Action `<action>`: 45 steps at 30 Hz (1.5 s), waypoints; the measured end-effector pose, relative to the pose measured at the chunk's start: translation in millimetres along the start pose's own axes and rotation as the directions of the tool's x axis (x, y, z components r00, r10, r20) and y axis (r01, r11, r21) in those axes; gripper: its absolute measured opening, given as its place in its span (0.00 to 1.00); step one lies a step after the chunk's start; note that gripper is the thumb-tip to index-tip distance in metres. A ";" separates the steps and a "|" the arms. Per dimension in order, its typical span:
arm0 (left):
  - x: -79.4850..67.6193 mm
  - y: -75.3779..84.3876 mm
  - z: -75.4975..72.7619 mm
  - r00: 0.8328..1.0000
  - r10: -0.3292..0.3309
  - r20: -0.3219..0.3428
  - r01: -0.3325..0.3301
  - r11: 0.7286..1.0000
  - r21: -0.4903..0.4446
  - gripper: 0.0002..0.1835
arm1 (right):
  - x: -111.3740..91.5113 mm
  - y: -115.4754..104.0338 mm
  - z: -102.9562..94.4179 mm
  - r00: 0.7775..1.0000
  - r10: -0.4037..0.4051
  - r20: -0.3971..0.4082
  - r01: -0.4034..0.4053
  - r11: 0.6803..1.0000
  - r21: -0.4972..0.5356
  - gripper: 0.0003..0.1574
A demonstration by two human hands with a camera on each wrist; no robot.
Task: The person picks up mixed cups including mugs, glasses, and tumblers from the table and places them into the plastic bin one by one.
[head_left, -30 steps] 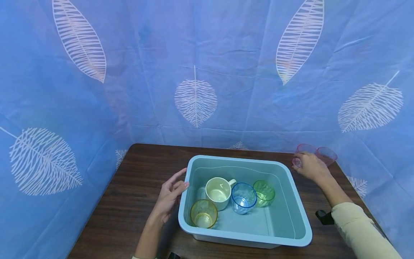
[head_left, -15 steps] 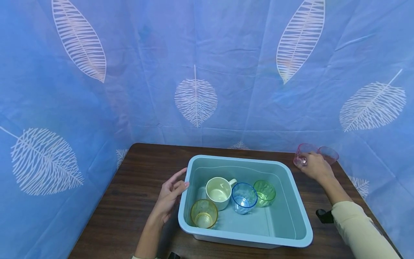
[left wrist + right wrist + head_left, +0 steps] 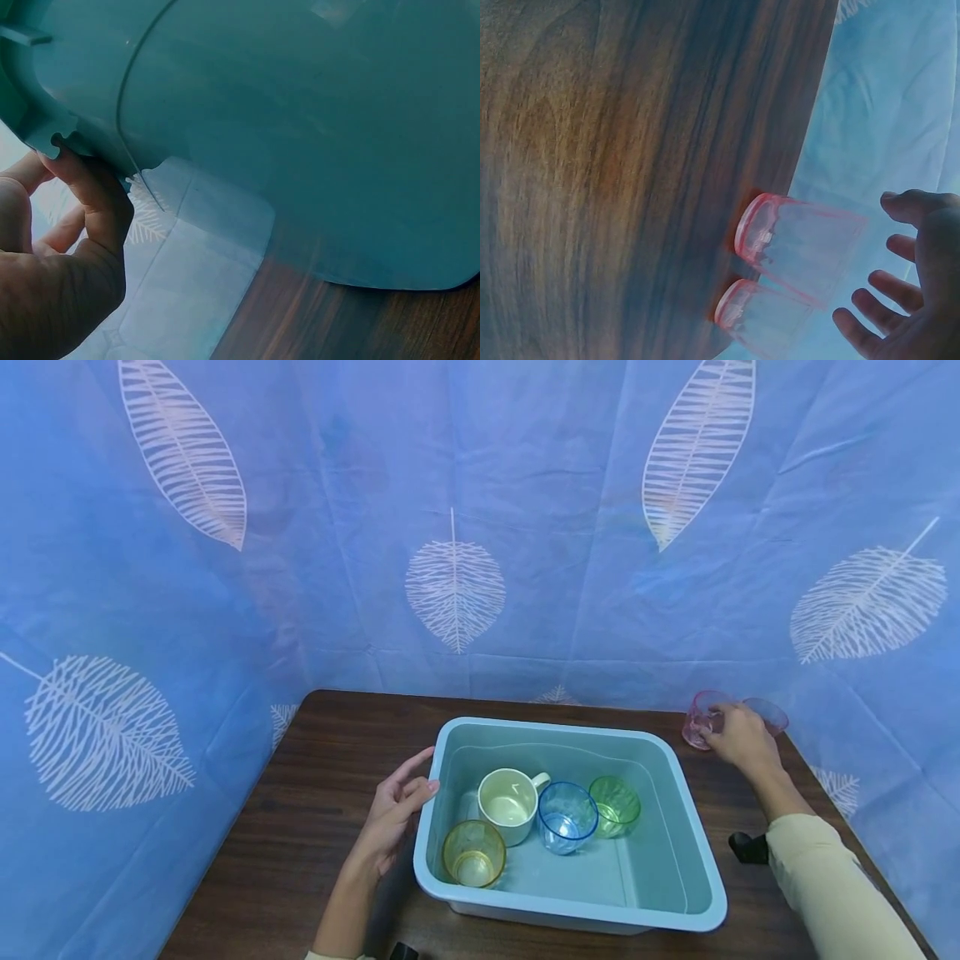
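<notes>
My left hand (image 3: 393, 810) grips the left rim of a light blue plastic basin (image 3: 573, 910), thumb over the edge. In the left wrist view, its curled fingers meet the basin's rim (image 3: 56, 142). Far to the right, my right hand (image 3: 742, 739) is beside two clear pink-tinted glasses, the left glass (image 3: 697, 727) and the right glass (image 3: 772, 714). The right wrist view shows that hand (image 3: 922, 277) with spread fingers, above and apart from both upright glasses. Inside the basin are a pale green mug (image 3: 506, 806), a yellow glass (image 3: 472, 856), a blue glass (image 3: 566, 818) and a green glass (image 3: 615, 806).
The basin stands on a dark wooden table (image 3: 300, 843). A blue curtain (image 3: 337, 568) with white leaf prints hangs behind the table and on both sides. Both pink glasses are close to the table's far right corner.
My right hand has drawn slightly right, away from the left pink glass, with its fingers now loosened from it. The left hand and the basin stay in place.
</notes>
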State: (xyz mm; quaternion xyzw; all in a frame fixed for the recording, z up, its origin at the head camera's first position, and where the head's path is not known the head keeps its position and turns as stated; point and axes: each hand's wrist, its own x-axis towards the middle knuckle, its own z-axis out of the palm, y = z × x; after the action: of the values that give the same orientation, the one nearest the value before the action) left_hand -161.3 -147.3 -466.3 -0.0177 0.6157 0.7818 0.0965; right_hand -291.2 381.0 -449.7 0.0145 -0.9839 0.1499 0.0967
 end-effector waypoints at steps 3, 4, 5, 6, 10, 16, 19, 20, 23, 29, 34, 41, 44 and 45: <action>1.0 1.0 0.4 1.000 0.004 -0.007 -0.004 1.000 0.001 0.30 | 1.9 2.1 1.4 1.000 0.026 -0.015 -0.026 1.000 0.003 0.32; 1.3 1.3 0.5 1.000 0.004 -0.011 -0.004 1.000 0.001 0.30 | 2.2 2.4 1.7 0.999 0.038 -0.016 -0.038 0.999 0.009 0.32; 1.4 1.5 0.5 1.000 0.004 -0.014 -0.004 1.000 0.003 0.30 | 2.5 2.9 2.5 0.999 0.050 -0.015 -0.050 0.999 0.017 0.32; 1.4 1.8 0.5 1.000 0.002 -0.018 -0.002 1.000 0.004 0.30 | 2.7 3.4 3.1 0.998 0.062 -0.014 -0.061 0.998 0.025 0.32; 1.1 1.8 0.1 1.000 -0.008 -0.027 0.008 1.000 0.005 0.30 | 2.9 5.5 6.8 0.994 0.109 0.001 -0.109 0.993 0.052 0.37; 0.9 1.3 -0.9 1.000 0.003 -0.013 -0.003 1.000 0.007 0.30 | 4.5 6.8 12.3 0.979 0.198 0.041 -0.201 0.976 0.086 0.46; 0.8 1.0 -1.2 1.000 0.009 -0.009 -0.009 1.000 0.003 0.31 | 6.0 6.9 15.5 0.972 0.230 0.035 -0.233 0.966 0.108 0.48; 0.7 0.9 -1.3 1.000 0.010 -0.008 -0.010 1.000 0.000 0.31 | 6.3 6.9 16.7 0.971 0.238 0.032 -0.240 0.963 0.118 0.48; 0.4 0.2 -1.4 1.000 0.008 -0.012 -0.008 1.000 -0.001 0.30 | 6.9 8.7 21.8 0.962 0.270 0.024 -0.271 0.949 0.159 0.50; -0.8 -1.1 -1.1 1.000 -0.002 -0.010 0.002 1.000 0.007 0.30 | 5.6 15.9 30.9 0.940 0.341 0.026 -0.338 0.917 0.213 0.54; -0.8 -1.2 -0.3 1.000 0.001 -0.005 -0.001 1.000 0.013 0.31 | 6.9 19.7 33.1 0.932 0.361 0.018 -0.354 0.903 0.243 0.55; -0.3 -1.9 0.4 1.000 0.008 0.007 -0.008 1.000 -0.001 0.31 | 9.9 24.6 35.1 0.921 0.389 0.029 -0.379 0.876 0.298 0.57; -0.1 -2.7 -0.3 1.000 0.008 0.015 -0.008 1.000 -0.013 0.31 | 10.7 24.5 35.2 0.915 0.402 0.042 -0.393 0.861 0.323 0.58; -0.1 -3.0 -0.5 1.000 0.009 0.018 -0.008 1.000 -0.016 0.31 | 11.0 24.3 35.2 0.914 0.403 0.042 -0.393 0.858 0.330 0.58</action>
State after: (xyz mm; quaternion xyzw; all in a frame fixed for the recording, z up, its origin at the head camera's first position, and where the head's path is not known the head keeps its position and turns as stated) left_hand -160.7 -147.1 -469.3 -0.0086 0.6085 0.7873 0.0986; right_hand -309.9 393.7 -487.7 -0.1749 -0.9246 0.3301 0.0738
